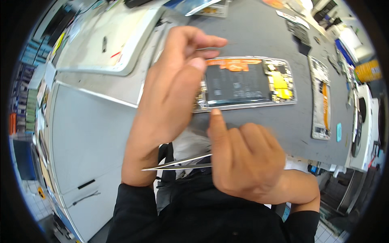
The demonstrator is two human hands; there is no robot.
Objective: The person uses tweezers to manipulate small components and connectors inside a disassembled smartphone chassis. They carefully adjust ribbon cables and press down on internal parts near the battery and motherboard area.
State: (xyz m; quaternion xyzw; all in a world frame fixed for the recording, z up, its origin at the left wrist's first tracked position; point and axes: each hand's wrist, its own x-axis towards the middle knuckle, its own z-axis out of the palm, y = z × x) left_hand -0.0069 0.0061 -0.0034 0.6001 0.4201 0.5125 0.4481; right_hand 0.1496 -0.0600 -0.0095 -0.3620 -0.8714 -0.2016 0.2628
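An opened phone (239, 87) lies lengthwise across the grey work surface, its insides facing up. A black battery (237, 85) fills its middle, with an orange flex cable (237, 65) along the far edge and yellow-covered parts at the right end. My left hand (174, 85) covers the phone's left end, thumb and bent fingers closed about the far left corner. My right hand (247, 162) is curled around a pair of metal tweezers (178, 165), whose tips point left over my lap. Its index fingertip touches the phone's near edge.
To the right lies a second phone frame (321, 99) with an orange strip, beside a small teal piece (339, 132). A large white pad (107, 38) stands at the far left. Black parts (299, 34) lie at the far right, near a yellow can (368, 71).
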